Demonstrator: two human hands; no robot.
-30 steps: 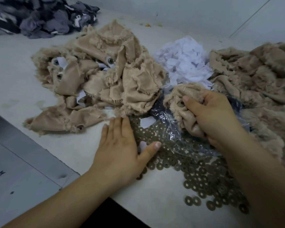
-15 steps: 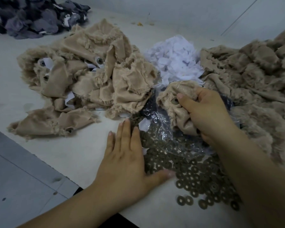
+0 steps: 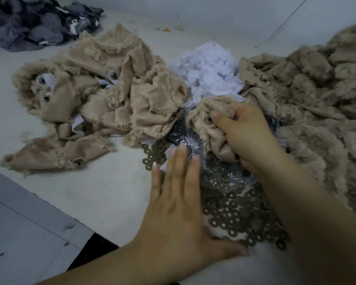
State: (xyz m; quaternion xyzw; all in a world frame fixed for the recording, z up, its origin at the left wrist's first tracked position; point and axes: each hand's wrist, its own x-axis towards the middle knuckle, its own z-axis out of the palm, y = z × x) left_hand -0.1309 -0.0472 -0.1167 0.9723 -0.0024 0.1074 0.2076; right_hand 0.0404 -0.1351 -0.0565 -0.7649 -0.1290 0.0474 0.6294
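Note:
My right hand (image 3: 247,134) grips a tan plush fabric piece (image 3: 210,112) with a plastic eye (image 3: 208,120) set in it, the thumb pressing beside the eye. My left hand (image 3: 179,204) lies flat with straight fingers on a heap of dark round washers (image 3: 234,212), thumb spread out to the right. A crinkled clear plastic bag (image 3: 195,140) lies between both hands, partly over the washers.
A pile of tan plush pieces with eyes (image 3: 103,95) lies to the left and another tan pile (image 3: 317,99) to the right. White paper scraps (image 3: 210,68) sit behind. Dark grey fabric (image 3: 29,23) is at the far left corner. The white table's edge (image 3: 74,219) runs near left.
My left hand has slid right and nearer across the washers, its thumb spreading wider. My right hand keeps hold of the plush piece in about the same place.

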